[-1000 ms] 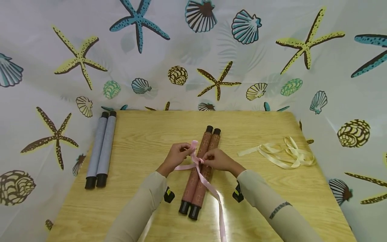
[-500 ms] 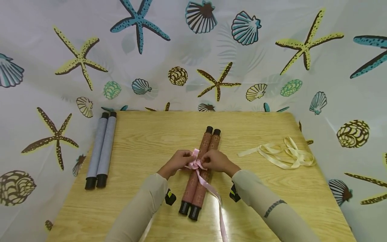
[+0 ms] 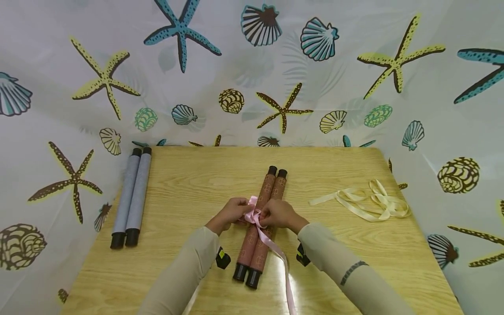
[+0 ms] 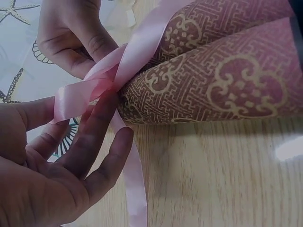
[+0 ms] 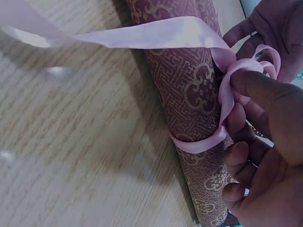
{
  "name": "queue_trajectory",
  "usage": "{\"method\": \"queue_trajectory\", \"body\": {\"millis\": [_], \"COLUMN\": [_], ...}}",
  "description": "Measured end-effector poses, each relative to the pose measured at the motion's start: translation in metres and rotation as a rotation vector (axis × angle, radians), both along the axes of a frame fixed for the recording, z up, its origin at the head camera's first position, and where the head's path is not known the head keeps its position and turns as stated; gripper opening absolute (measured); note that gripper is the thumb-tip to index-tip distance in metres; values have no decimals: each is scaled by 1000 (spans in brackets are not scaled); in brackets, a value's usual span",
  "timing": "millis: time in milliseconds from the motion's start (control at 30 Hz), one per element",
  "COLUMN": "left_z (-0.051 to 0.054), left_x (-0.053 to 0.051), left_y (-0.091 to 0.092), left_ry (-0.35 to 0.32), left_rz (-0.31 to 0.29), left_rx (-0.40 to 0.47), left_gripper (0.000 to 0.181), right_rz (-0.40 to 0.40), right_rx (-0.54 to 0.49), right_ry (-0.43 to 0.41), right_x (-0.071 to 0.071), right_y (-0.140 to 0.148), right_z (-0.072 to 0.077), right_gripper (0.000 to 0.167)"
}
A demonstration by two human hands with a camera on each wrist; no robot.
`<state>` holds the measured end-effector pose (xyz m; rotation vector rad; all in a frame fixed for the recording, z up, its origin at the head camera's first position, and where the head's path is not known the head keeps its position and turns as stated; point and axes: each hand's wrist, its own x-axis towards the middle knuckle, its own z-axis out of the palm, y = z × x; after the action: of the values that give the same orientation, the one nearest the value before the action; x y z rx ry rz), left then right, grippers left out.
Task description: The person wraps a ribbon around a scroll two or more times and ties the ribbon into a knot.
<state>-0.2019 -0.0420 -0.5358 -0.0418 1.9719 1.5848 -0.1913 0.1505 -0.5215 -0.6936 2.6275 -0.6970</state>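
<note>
Two reddish-brown patterned scrolls (image 3: pixel 260 257) with black end knobs lie side by side, slanted, on the table. A pink ribbon (image 3: pixel 288 285) goes round their middle, with a loop and crossing strands on top. My left hand (image 3: pixel 231 213) pinches a loop of pink ribbon (image 4: pixel 75 100) between thumb and index finger; its other fingers spread below, near the crossing. My right hand (image 3: pixel 281 214) pinches the ribbon at the crossing, its thumb (image 5: pixel 265 87) over the strand. Its other fingers lie beside the scrolls. One long ribbon end trails toward the table's near edge.
Two grey-blue scrolls (image 3: pixel 132 197) with black ends lie along the table's left side. A loose, tangled cream ribbon (image 3: pixel 387 204) rests at the right. Behind and at both sides of the wooden table (image 3: pixel 189 175) hangs a sheet printed with shells and starfish (image 3: pixel 283 109).
The ribbon end held out at the left has been drawn in, and a loop now stands at the crossing. Both hands have moved down slightly; my right hand has come closer to the crossing.
</note>
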Motion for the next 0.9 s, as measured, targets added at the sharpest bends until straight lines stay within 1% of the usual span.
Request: {"method": "queue_trajectory", "body": {"millis": [100, 233, 400, 567, 667, 800, 900], "left_z": [-2, -2, -4, -5, -4, -3, -3], "left_x": [0, 0, 1, 2, 0, -5, -8], "left_y": [0, 1, 2, 2, 0, -6, -12], "left_ry": [-4, -14, -10, -5, 3, 24, 47], "left_rz": [1, 8, 6, 2, 20, 49, 60], "left_rx": [9, 9, 21, 34, 29, -6, -60], "left_gripper": [16, 15, 17, 19, 19, 18, 19], "right_rz": [8, 3, -21, -44, -74, -124, -150], "right_rx": [28, 40, 40, 57, 48, 15, 12], "right_ry": [45, 79, 85, 103, 116, 117, 106], "right_x": [1, 2, 3, 5, 3, -2, -5], "right_y": [-1, -1, -2, -3, 2, 15, 24], "right_z": [-2, -1, -3, -5, -3, 2, 7], "right_gripper": [14, 14, 13, 16, 20, 20, 19]}}
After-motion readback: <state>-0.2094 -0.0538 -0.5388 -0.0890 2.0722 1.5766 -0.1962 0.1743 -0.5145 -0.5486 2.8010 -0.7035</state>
